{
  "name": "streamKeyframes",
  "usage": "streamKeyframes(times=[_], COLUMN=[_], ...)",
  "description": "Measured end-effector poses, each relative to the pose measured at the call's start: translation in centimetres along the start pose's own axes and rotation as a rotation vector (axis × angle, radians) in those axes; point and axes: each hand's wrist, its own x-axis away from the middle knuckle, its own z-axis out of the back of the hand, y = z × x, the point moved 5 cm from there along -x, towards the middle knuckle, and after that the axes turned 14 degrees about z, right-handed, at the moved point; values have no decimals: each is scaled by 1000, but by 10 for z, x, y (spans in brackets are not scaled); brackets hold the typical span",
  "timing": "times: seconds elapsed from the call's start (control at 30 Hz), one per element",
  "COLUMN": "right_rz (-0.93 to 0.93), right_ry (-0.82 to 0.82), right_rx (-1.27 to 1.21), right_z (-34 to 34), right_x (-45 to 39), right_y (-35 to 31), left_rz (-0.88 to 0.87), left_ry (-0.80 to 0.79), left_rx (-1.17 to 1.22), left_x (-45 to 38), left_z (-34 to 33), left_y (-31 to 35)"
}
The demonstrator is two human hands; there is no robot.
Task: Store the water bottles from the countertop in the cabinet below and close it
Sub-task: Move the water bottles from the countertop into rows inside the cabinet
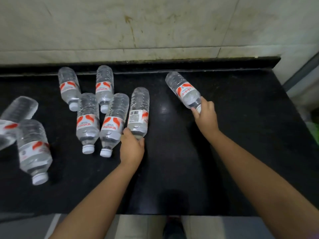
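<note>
The left hand (132, 147) covers the cap end of a clear plastic water bottle with a barcode label (139, 112); the right hand (206, 116) hides most of another clear bottle's (183, 88) cap. At the left edge, a motion-blurred clear bottle (12, 118) is cut off.

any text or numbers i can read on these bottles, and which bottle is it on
No text reads with certainty.
Red brand word, upside down, on the labels of the two middle bottles and a rear bottle: too blurred to spell out.
Red script on the bottle in the right hand: unreadable.
Barcode and small print on the bottle in the left hand: digits too small.
Left-edge bottles: motion-blurred.
</note>
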Motion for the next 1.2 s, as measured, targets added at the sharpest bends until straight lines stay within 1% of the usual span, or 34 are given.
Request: streamKeyframes(times=[0.1, 0.17, 0.27, 0.37, 0.5, 0.57, 0.67, 0.73, 0.83, 0.97, 1.0, 1.03, 1.1, 1.2], right_rz=[75, 183, 303, 394, 344, 315, 295, 322, 337, 364, 374, 385, 407, 452], right_ry=[69, 109, 99, 80, 25, -2, -153, -287, -466, -656, -698, -736, -800, -830], right_rx=[1, 27, 94, 169, 165, 149, 194, 217, 215, 155, 147, 135, 116, 94], right_z=[22, 38, 59, 82, 116, 130, 135, 127, 104, 65, 51, 37, 9, -34], right_x=[39, 71, 131, 194, 259, 280, 303, 318, 338, 359, 363, 367, 369, 366], right_y=[-22, -41, -73, -109, -150, -166, -184, -192, -191, -171, -163, -156, -141, -118], left_rz=[-51, -94, -190, -330, -479, -484, -444, -510, -614, -667, -656, -585, -391, -241], left_ry=[37, 53, 83, 73, 58, 74, -8, -31, 2, 135, 122, 61, -99, -299], left_rx=[16, 3, -108, -242, -186, -138, -78, -132, -200, -240, -288, -360, -518, -644], left_x=[13, 30, 68, 113, 170, 188, 200, 208, 225, 243, 243, 240, 228, 212], left_z=[16, 32, 60, 83, 114, 132, 146, 150, 154, 149, 139, 124, 85, 21], left_y=[-15, -32, -68, -111, -144, -149, -153, -154, -156, -169, -174, -182, -204, -238])
